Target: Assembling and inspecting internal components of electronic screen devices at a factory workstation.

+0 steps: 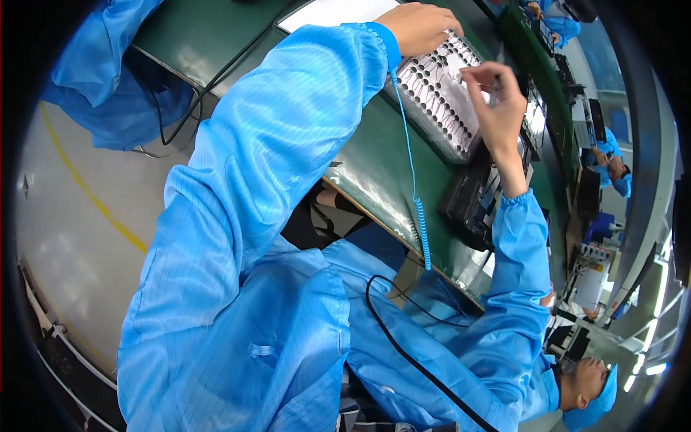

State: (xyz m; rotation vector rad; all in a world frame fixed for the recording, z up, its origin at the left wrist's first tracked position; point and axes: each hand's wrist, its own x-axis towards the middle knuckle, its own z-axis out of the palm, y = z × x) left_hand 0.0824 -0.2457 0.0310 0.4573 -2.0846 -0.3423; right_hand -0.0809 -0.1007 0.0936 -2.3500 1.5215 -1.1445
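Note:
A grey tray (439, 97) with rows of small dark round pockets lies on the green table mat (374, 165) at the top. My left hand (421, 25) curls over its far corner and holds it. A blue wrist strap with a coiled blue cord (416, 187) runs down from that wrist. My right hand (497, 93) hovers over the tray's right part, with thumb and fingers pinched together at its surface. I cannot make out whether something small is between them.
A black device (468, 205) sits under my right forearm. A white sheet (331, 11) lies beyond the tray. A black cable (403, 345) crosses my lap. Blue cloth (108, 79) hangs at upper left above a floor with a yellow line (86, 187). Co-workers in blue (612, 162) (594, 392) are at the right.

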